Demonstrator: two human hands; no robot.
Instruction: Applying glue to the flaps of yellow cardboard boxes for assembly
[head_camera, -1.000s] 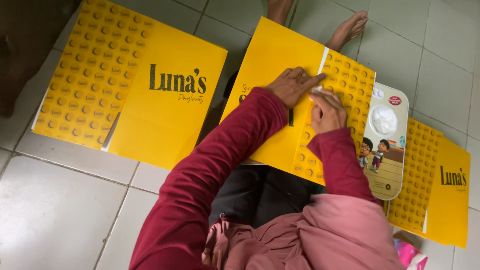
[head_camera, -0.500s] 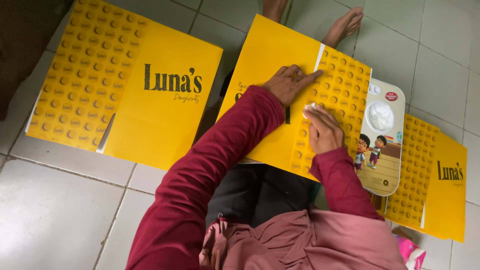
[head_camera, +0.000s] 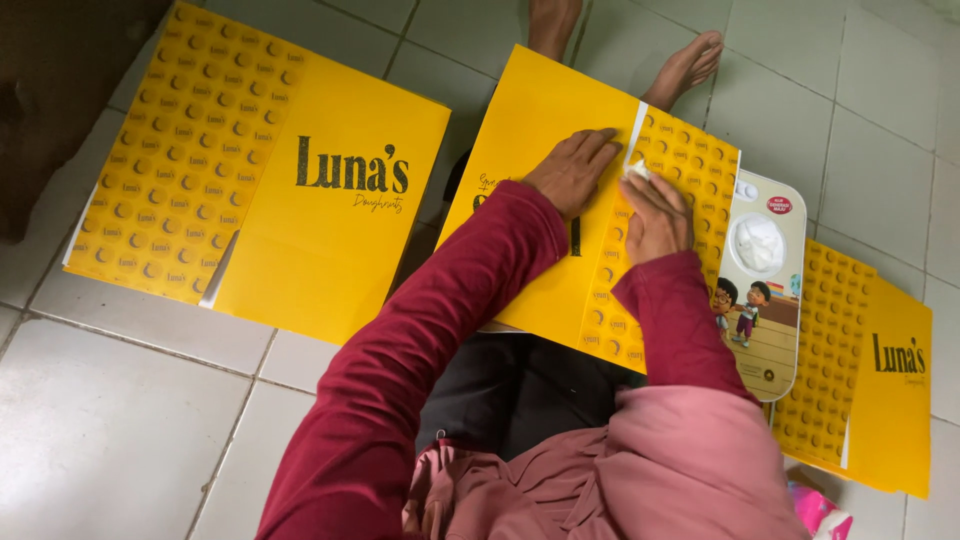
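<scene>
A flat yellow cardboard sheet (head_camera: 540, 130) with a dotted panel lies across my lap. My left hand (head_camera: 575, 170) rests flat on its plain half, fingers spread toward a thin white strip (head_camera: 634, 125) along the fold. Right beside it, my right hand (head_camera: 655, 215) sits on the dotted panel and pinches a small white scrap (head_camera: 637, 170) against that strip. Both arms wear dark red sleeves.
A second flat yellow sheet (head_camera: 260, 180) lies on the white tiled floor at the left. At the right, a rounded board with a cartoon picture (head_camera: 765, 300) rests on a third yellow sheet (head_camera: 890, 400). My bare feet (head_camera: 685, 65) are at the top, dark furniture (head_camera: 50, 100) top left.
My right hand slid toward me along the fold, then back up to the left hand's fingertips. The left hand stayed pressed on the sheet.
</scene>
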